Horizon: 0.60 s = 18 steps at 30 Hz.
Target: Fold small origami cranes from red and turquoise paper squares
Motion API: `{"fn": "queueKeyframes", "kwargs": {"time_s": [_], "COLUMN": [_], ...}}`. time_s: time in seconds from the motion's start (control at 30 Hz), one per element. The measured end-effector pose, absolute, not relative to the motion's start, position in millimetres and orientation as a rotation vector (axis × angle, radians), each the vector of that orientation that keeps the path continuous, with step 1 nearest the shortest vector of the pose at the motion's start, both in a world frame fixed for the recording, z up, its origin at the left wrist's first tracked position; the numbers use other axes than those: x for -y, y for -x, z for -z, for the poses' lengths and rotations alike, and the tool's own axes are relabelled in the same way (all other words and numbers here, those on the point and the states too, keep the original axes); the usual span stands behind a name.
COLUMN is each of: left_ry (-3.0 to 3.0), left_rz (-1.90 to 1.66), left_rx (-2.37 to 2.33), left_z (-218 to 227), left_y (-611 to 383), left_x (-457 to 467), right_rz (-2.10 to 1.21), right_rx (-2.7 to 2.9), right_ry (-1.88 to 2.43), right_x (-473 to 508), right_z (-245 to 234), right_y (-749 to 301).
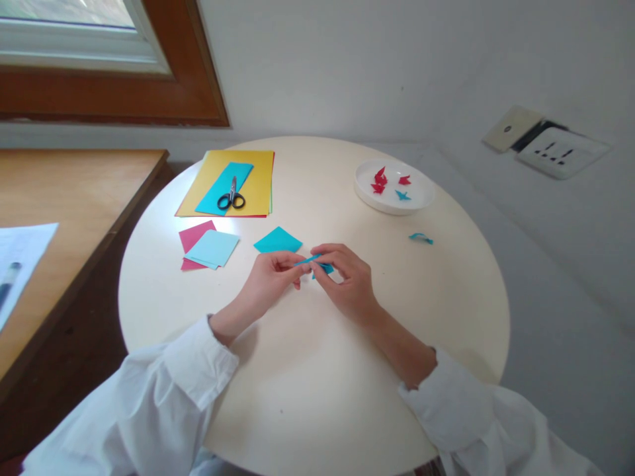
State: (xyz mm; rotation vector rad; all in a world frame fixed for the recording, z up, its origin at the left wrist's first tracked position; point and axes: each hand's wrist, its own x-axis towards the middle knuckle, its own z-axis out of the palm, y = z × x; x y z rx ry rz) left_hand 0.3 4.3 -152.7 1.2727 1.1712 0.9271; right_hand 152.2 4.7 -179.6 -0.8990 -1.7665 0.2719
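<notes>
Between my two hands, above the middle of the round table, is a small piece of folded blue paper [325, 268]. My left hand [272, 274] pinches its left end with thumb and fingers. My right hand [347, 277] grips the other end, fingertips close to those of the left. The fingers cover much of the paper, so its exact shape is hidden. Just beyond my left hand lies a flat blue paper square [278, 240]. To its left, light blue paper squares [214, 248] overlap dark pink ones [195, 235].
Black-handled scissors [231, 197] rest on a blue strip [211, 198] over yellow sheets [258, 178]. A white dish [370, 201] at the back right holds several small red and blue folded papers. Near it lies a blue paper scrap [421, 238]. A wooden desk [89, 192] stands left.
</notes>
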Motion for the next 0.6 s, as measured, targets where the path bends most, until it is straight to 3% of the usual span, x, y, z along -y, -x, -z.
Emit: {"fn": "queueKeyframes", "kwargs": {"time_s": [0.6], "left_ry": [-1.237], "left_rz": [-0.943], "left_rx": [-1.141], "left_z": [156.9], "left_y": [-1.7], "left_x": [-5.0], "right_rz": [-0.244], "right_rx": [1.772], "right_ry": [0.935], "right_x": [-5.3], "right_z": [181.6], "right_y": [-151.2]}}
